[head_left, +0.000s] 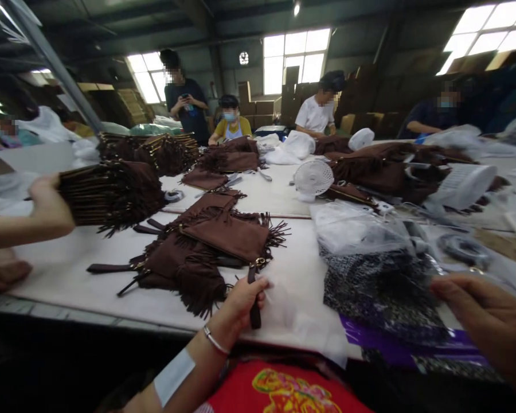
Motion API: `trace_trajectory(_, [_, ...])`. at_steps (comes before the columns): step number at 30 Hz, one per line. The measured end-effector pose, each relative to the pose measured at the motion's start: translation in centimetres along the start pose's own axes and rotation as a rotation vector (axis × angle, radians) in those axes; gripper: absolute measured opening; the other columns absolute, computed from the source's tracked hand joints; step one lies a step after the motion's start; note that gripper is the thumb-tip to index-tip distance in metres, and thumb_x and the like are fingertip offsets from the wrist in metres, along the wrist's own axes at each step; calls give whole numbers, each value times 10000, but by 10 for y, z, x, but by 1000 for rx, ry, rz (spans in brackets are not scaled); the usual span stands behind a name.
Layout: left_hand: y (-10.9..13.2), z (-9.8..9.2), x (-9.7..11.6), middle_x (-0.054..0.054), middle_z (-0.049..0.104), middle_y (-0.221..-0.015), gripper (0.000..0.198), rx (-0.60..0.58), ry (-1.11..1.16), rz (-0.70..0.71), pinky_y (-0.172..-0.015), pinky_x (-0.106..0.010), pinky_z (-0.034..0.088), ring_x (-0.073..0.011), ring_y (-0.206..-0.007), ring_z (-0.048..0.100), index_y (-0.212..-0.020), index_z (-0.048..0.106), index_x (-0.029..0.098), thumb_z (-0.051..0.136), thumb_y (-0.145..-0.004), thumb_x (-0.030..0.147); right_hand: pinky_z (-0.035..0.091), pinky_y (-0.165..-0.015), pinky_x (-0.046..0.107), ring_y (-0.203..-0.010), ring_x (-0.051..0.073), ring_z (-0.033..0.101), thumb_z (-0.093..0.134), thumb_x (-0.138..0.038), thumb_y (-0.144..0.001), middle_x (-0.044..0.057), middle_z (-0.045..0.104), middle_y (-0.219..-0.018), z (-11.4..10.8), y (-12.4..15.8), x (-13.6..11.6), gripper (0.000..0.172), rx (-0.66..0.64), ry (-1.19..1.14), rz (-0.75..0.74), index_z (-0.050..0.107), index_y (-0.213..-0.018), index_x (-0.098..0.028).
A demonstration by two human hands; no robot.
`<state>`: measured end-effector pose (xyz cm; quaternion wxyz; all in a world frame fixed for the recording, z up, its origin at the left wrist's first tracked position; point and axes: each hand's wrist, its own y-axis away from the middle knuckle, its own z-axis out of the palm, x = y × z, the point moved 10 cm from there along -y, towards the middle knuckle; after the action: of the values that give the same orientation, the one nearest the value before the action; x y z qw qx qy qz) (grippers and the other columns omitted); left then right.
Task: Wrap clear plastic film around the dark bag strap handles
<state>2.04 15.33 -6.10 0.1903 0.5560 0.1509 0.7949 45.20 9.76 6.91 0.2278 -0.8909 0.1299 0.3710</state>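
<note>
My left hand point(246, 297) is closed around the dark wrist strap point(254, 307) of a brown fringed pouch point(232, 236). The strap joins the pouch at a gold-coloured clasp. This pouch lies on top of other brown fringed pouches point(172, 264), whose straps stick out to the left. At the right edge my right hand point(485, 321) has its thumb and fingers pinched together, beside clear plastic bags point(361, 229) lying on a black-and-white speckled packet point(370, 287). Whether the pinch holds a plastic edge is not clear.
A co-worker's arm point(30, 223) reaches in from the left beside a thick stack of brown pouches point(116, 195). Small white fans point(313, 178) and more pouches point(378, 172) lie across the white table point(292, 298). Several people work or stand beyond it.
</note>
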Motion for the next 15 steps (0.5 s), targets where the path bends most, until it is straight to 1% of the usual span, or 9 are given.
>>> trace_trajectory(1, [2, 3, -2, 58, 467, -570, 343, -8, 0, -2, -410, -170, 269, -39, -432, 371, -811, 546, 136, 769, -668, 355, 422, -744, 436, -749, 255, 581, 549, -656, -779, 130, 656, -801, 32, 12, -30, 404, -130, -94, -27, 697, -729, -284])
trace_trajectory(2, [4, 5, -4, 55, 475, -577, 341, -13, 5, -3, -413, -172, 270, -40, -434, 374, -809, 549, 138, 769, -664, 354, 441, -697, 406, -706, 244, 578, 504, -665, -800, 113, 648, -744, 71, 26, -64, 461, -301, -203, -76, 683, -661, -264])
trace_trajectory(3, [6, 7, -6, 52, 484, -585, 343, -17, 9, -6, -415, -173, 272, -41, -437, 377, -812, 552, 139, 771, -659, 354, 454, -732, 385, -777, 249, 592, 480, -645, -827, 103, 669, -812, 109, 40, -95, 465, -458, -284, -113, 691, -696, -251])
trace_trajectory(5, [11, 10, -12, 48, 490, -590, 353, -22, 7, -24, -418, -175, 281, -46, -445, 385, -822, 560, 137, 775, -651, 360, 445, -811, 360, -902, 254, 589, 502, -594, -833, 85, 687, -938, 172, 62, -139, 425, -634, -336, -161, 712, -850, -226])
trace_trajectory(6, [13, 11, -14, 48, 487, -589, 358, -31, 4, -27, -421, -175, 288, -48, -450, 388, -827, 565, 134, 775, -650, 363, 439, -803, 351, -892, 246, 586, 508, -575, -831, 75, 689, -918, 202, 72, -151, 423, -730, -325, -152, 715, -869, -208])
trace_trajectory(8, [20, 14, -16, 49, 481, -582, 371, -52, -17, -23, -430, -174, 306, -53, -458, 397, -840, 572, 127, 774, -659, 380, 422, -695, 316, -753, 206, 569, 537, -530, -812, 52, 674, -782, 252, 92, -156, 402, -933, -289, -53, 713, -824, -169])
trace_trajectory(9, [24, 14, -17, 46, 489, -590, 383, -58, -27, -26, -437, -176, 320, -57, -465, 412, -854, 571, 128, 772, -665, 394, 397, -639, 298, -678, 180, 541, 557, -501, -796, 36, 650, -705, 268, 100, -152, 380, -999, -280, 9, 707, -779, -153])
trace_trajectory(11, [35, 13, -21, 25, 539, -638, 422, -73, -17, -54, -459, -188, 365, -77, -496, 473, -891, 558, 143, 758, -682, 450, 341, -575, 273, -591, 140, 476, 595, -453, -760, 7, 595, -607, 281, 106, -142, 336, -1028, -309, 108, 687, -707, -134])
trace_trajectory(15, [56, 11, -34, -49, 626, -773, 445, -172, 46, -182, -549, -244, 459, -132, -616, 593, -859, 576, 136, 749, -683, 507, 318, -578, 260, -584, 117, 430, 650, -458, -725, -4, 583, -607, 268, 106, -122, 333, -933, -440, 228, 692, -717, -128])
